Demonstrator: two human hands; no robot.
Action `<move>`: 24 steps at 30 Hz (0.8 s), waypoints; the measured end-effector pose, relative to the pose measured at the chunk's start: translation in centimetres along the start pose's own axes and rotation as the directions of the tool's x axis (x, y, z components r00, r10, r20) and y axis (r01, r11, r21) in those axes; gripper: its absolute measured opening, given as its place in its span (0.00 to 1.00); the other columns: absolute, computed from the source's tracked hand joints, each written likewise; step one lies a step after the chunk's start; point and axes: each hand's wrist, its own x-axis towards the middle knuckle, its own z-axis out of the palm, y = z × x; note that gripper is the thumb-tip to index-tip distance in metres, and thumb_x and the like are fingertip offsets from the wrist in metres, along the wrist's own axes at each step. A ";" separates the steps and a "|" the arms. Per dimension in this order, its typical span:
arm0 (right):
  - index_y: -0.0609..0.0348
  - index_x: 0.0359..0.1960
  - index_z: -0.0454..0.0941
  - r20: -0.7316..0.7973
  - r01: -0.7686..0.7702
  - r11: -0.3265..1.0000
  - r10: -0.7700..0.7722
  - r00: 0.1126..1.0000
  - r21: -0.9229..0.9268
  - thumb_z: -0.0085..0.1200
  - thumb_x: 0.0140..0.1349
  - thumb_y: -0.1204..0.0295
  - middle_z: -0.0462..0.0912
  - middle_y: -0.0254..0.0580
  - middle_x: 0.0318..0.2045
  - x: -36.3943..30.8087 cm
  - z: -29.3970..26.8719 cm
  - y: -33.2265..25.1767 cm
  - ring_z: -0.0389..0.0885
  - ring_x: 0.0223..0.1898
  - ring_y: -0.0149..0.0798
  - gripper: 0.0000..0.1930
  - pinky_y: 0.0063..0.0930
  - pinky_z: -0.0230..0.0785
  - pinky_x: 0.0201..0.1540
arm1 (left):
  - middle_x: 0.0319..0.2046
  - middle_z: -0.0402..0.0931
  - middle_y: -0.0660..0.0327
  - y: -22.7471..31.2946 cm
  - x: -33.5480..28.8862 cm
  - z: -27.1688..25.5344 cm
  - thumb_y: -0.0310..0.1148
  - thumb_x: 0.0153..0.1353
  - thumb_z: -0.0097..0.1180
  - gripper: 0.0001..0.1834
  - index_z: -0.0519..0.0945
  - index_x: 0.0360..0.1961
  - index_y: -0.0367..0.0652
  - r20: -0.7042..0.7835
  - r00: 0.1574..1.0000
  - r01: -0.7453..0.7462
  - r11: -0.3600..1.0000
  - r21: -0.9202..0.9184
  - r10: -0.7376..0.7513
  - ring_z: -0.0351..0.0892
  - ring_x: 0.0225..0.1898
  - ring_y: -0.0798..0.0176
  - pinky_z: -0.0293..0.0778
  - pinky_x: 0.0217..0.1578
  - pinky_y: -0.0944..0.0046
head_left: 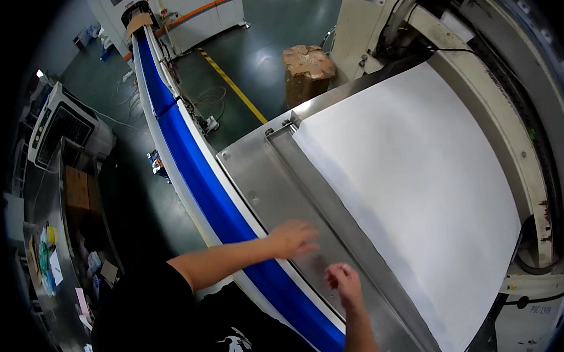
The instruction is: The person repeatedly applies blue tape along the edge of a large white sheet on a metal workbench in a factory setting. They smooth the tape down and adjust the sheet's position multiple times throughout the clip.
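My left hand reaches over the blue conveyor belt and hovers above the bare metal plate of the machine. Its fingers are stretched out and somewhat blurred, with nothing in them. Closer to me and to the right, my right hand is raised over the same plate, its fingers curled in. No object shows in it. Beyond both hands lies a large white sheet, spread across the machine bed; neither hand touches it. A narrow groove runs along the plate beside the sheet's near edge.
The machine's curved cream frame borders the sheet on the right. A brown wrapped roll stands on the floor beyond the plate. At the left are a cluttered bench and a white air cooler. Cables lie near the conveyor.
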 end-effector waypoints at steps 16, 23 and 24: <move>0.59 0.30 0.78 0.096 0.473 0.470 -0.626 0.774 -0.745 0.53 0.58 0.62 0.82 0.44 0.26 28.5 4.6 -19.6 0.81 0.30 0.45 0.12 0.35 0.71 0.36 | 0.60 0.63 0.55 -9.5 6.3 0.4 0.43 0.61 0.50 0.27 0.66 0.59 0.41 -0.278 0.961 0.062 0.968 0.242 0.008 0.55 0.66 0.54 0.47 0.67 0.49; 0.60 0.30 0.79 0.129 0.467 0.445 -0.604 0.786 -0.765 0.56 0.56 0.64 0.82 0.40 0.24 31.7 6.2 -20.8 0.80 0.26 0.37 0.11 0.29 0.71 0.33 | 0.59 0.64 0.54 -9.7 6.3 0.3 0.43 0.61 0.51 0.27 0.66 0.58 0.40 -0.290 0.957 0.065 0.969 0.237 0.007 0.57 0.65 0.53 0.49 0.66 0.49; 0.62 0.30 0.79 0.124 0.461 0.455 -0.596 0.793 -0.762 0.57 0.56 0.64 0.82 0.39 0.23 31.7 6.3 -20.8 0.79 0.25 0.33 0.11 0.27 0.71 0.33 | 0.59 0.64 0.54 -9.7 6.3 0.3 0.43 0.61 0.51 0.28 0.66 0.58 0.40 -0.288 0.958 0.067 0.969 0.237 0.004 0.57 0.65 0.53 0.49 0.66 0.49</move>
